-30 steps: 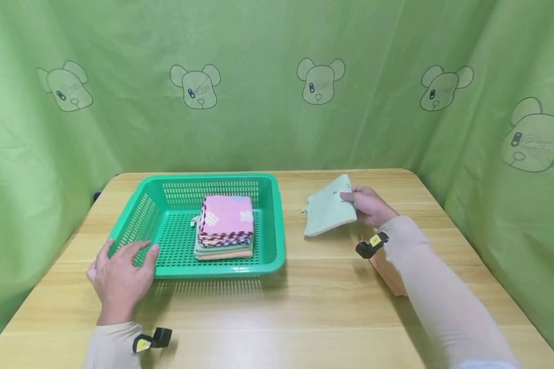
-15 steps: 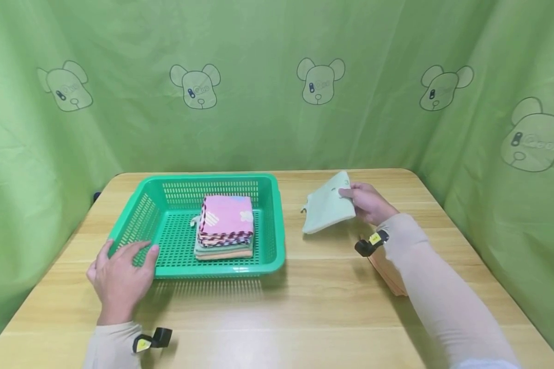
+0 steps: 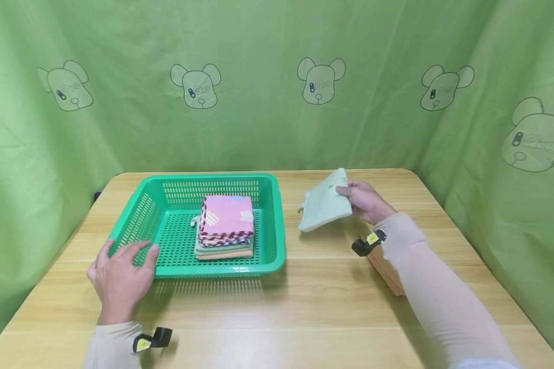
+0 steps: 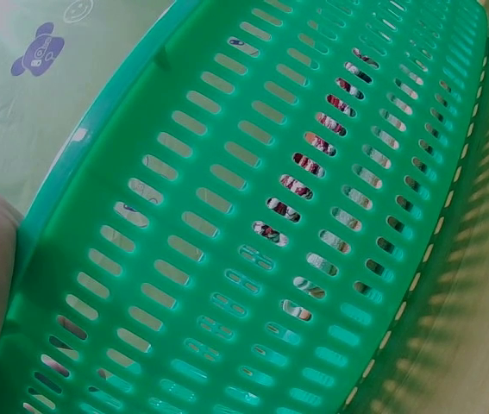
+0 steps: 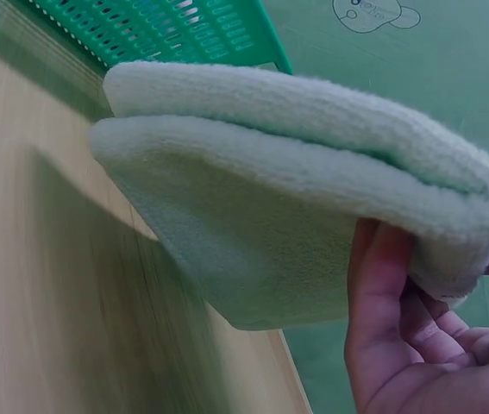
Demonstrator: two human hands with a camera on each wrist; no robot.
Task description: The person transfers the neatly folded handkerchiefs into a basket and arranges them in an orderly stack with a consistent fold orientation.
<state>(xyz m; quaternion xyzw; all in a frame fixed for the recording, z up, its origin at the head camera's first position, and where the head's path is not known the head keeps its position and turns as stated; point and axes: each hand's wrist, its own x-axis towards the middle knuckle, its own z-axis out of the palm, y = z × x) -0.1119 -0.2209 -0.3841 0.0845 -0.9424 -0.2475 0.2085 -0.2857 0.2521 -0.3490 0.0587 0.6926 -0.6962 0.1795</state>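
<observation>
My right hand [image 3: 367, 201] pinches a folded pale green towel [image 3: 325, 202] at its right edge, thumb on top and fingers beneath. The towel is held tilted above the table, right of the green plastic basket [image 3: 280, 230]. In the right wrist view, the thick folded layers of the towel [image 5: 253, 155] and the fingers [image 5: 380, 285] under it show. My left hand [image 3: 124, 277] grips the basket's front left corner, fingers and thumb over the rim. Inside the basket lies a stack of folded towels, a pink one [image 3: 228, 215] on top.
Peach folded cloth [image 3: 388, 269] lies on the wooden table [image 3: 268, 318], partly hidden under my right forearm. A green curtain [image 3: 258, 133] with bear-head drawings stands behind the table and along both sides. Through the basket's slotted wall [image 4: 253, 181], patterned cloth shows.
My right hand has lifted the pale green towel slightly and shifted it a little left. The left hand, basket and stack stay put.
</observation>
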